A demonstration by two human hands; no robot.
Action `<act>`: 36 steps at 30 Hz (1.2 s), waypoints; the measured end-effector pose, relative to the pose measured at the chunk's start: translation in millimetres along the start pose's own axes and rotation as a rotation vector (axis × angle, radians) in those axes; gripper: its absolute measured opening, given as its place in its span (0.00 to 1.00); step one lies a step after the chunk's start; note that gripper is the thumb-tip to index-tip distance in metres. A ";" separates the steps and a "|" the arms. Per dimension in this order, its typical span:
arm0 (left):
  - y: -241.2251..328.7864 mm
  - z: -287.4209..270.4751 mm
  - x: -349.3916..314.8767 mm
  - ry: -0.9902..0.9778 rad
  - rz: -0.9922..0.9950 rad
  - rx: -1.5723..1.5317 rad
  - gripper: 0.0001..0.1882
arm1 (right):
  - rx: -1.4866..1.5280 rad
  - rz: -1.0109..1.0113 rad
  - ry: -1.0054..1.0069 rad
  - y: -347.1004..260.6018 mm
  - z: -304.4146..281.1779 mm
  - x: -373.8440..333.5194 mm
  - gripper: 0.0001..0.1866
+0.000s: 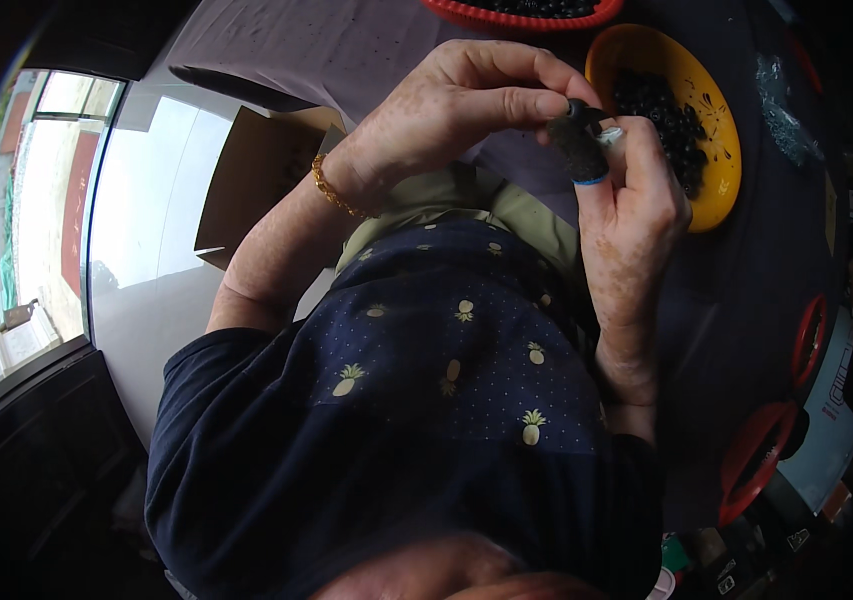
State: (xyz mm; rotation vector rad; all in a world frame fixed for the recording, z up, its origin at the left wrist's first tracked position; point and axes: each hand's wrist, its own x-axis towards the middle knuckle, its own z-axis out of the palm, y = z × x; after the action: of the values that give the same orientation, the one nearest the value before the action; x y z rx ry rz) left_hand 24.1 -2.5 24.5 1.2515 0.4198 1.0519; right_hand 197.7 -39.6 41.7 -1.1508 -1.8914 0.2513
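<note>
My left hand [486, 95], with a gold bracelet [331, 190] at its wrist, pinches a small dark piece [576, 106] between thumb and fingertips. Against it, my right hand [641, 200] is closed, its thumb in a dark finger cover [578, 148] with a blue edge. A pale, shiny bit [610, 136] shows by the curled right forefinger; what that hand grips is too small to make out. Just behind the right hand, an orange-yellow oval bowl [724, 170] holds many small, glossy black pieces [658, 105].
A red basket [526, 22] of similar black pieces stands at the far edge of view. Crumpled clear plastic [784, 110] lies right of the bowl on the dark cloth. Red-rimmed items [754, 455] sit at right; an open cardboard box [256, 175] stands left below the table.
</note>
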 end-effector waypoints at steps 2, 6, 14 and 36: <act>1.1 2.8 0.1 0.015 0.000 0.002 0.13 | -0.017 0.008 -0.016 -0.7 -0.4 0.2 0.13; -0.5 2.1 1.2 0.005 0.027 0.019 0.13 | -0.019 0.005 -0.002 1.3 0.9 0.2 0.13; 1.9 -1.0 0.6 -0.025 0.044 0.124 0.11 | -0.052 0.006 -0.018 2.7 1.6 -0.9 0.13; 13.9 -26.8 9.1 -0.236 -0.271 0.081 0.13 | -0.087 -0.125 -0.125 6.7 5.3 1.0 0.11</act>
State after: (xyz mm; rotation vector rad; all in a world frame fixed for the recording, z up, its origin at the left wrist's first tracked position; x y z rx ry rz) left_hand 2.4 19.5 31.1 1.3310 0.4391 0.6548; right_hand 197.6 -33.7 35.4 -1.0910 -2.0941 0.1764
